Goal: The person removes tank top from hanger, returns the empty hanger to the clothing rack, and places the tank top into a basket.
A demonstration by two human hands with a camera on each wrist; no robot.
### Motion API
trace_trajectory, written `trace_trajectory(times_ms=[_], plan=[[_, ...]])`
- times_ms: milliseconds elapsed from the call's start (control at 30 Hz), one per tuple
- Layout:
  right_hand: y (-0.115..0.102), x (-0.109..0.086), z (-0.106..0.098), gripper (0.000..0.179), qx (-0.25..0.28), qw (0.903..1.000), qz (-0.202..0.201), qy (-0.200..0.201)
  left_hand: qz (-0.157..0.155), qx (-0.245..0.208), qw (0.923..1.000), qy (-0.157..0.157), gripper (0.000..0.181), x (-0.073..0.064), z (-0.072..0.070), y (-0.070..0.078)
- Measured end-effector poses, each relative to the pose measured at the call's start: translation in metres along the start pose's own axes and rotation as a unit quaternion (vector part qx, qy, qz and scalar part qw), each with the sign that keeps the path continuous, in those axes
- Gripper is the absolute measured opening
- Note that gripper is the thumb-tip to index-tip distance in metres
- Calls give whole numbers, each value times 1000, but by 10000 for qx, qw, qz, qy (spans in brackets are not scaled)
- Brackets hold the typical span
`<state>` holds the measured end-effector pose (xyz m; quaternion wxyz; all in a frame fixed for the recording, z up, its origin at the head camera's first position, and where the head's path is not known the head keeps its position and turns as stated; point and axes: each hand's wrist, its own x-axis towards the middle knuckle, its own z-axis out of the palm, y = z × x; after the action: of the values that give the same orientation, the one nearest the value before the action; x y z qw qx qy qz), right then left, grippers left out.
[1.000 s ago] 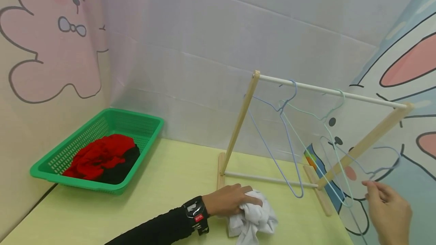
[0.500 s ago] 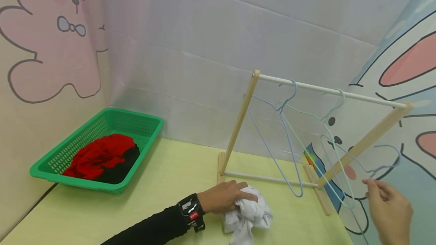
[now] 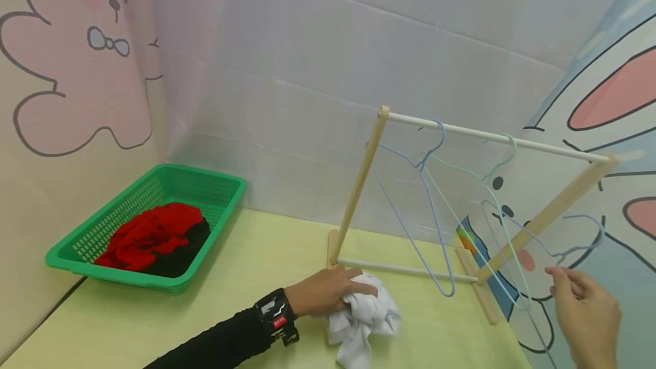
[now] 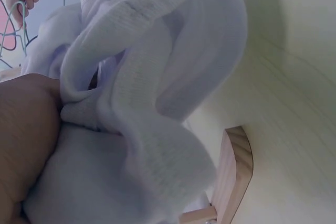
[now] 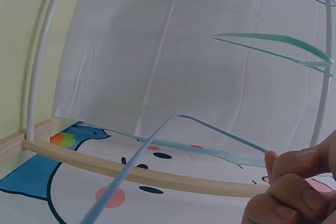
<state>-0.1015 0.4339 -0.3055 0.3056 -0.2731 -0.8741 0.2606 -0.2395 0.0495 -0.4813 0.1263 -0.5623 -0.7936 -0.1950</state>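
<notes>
My left hand (image 3: 325, 292) grips a crumpled white garment (image 3: 368, 316) on the table, just in front of the drying rack's left foot. In the left wrist view the ribbed edges of the garment (image 4: 142, 85) show in loose folds, covering most of the fingers. Over at the right, my right hand (image 3: 586, 312) pinches a light blue clothes hanger (image 3: 579, 250) close to its neck, holding it in the air beside the rack. The right wrist view shows that hanger's thin arm (image 5: 128, 169) running out from the fingertips, with no garment on it.
A small wooden rack (image 3: 363, 187) with a white top rail carries a blue hanger (image 3: 438, 221) and a mint green hanger (image 3: 456, 218). At the left, a green basket (image 3: 225, 209) holds red cloth (image 3: 154, 232) and black cloth (image 3: 181, 258). Printed sheets stand behind and beside the table.
My left hand has drawn the white garment leftward and slightly back across the table. My right hand and its hanger have barely moved.
</notes>
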Motion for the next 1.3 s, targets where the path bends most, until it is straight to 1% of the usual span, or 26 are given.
trace_trajectory(times_ms=[67,167,333,533,667,800,967,1100,1300], plan=[[-1,0,1,38,27,10000,21,-4,16,41,9999,108,63,-4,0,-3],[-2,0,1,38,5,10000,51,-12,-39,46,9999,110,63,-10,-4,-4],[-1,4,0,39,5,9999,65,-99,-205,42,9997,125,62,-15,-13,-6],[-5,7,0,39,65,9997,122,-223,-298,-34,9994,185,63,-23,-26,-12],[-5,9,0,40,80,9996,141,-244,-472,-59,9987,192,66,-30,-33,-18],[-3,10,-2,39,169,9995,117,-225,-605,-59,9979,224,65,-38,-38,-25],[-3,13,-3,40,77,9994,122,-300,-690,-20,9969,378,63,-48,-44,-31],[-4,16,-4,40,0,9997,49,-237,-732,-11,9960,510,61,-53,-50,-35],[-6,16,-5,38,42,9999,-79,-91,-784,-3,9954,543,60,-58,-59,-37]])
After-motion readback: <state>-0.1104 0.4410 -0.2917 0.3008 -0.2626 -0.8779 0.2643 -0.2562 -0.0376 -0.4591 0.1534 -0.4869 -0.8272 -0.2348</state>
